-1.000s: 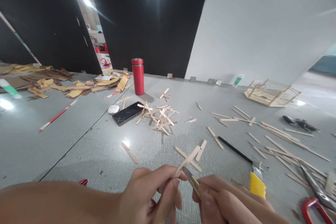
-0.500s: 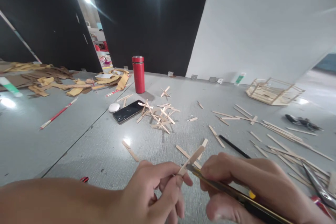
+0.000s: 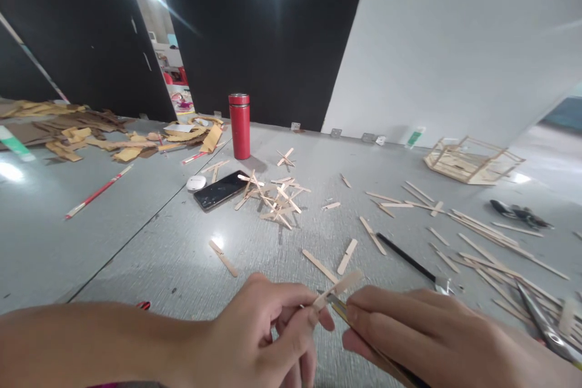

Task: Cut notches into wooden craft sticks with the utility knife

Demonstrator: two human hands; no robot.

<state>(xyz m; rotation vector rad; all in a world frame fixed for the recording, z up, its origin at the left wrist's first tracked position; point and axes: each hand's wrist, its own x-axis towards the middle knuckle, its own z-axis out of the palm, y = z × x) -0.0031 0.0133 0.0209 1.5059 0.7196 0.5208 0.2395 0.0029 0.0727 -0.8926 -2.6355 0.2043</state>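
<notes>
Between the thumb and fingers of my left hand is a flat wooden craft stick, its free end pointing up and to the right. My right hand is closed around a utility knife, most of whose handle the fingers hide. The knife's blade tip touches the stick close to my left fingertips. Just beyond the hands, a notched craft stick and another craft stick lie on the grey table.
A pile of craft sticks lies beside a phone and a red flask. To the right are a black-handled tool, thin wooden strips, scissors and a small wooden frame. Torn cardboard covers the back left.
My right hand has rolled over the knife, covering more of its handle. The held stick has tipped lower, and its free end has swung slightly right.
</notes>
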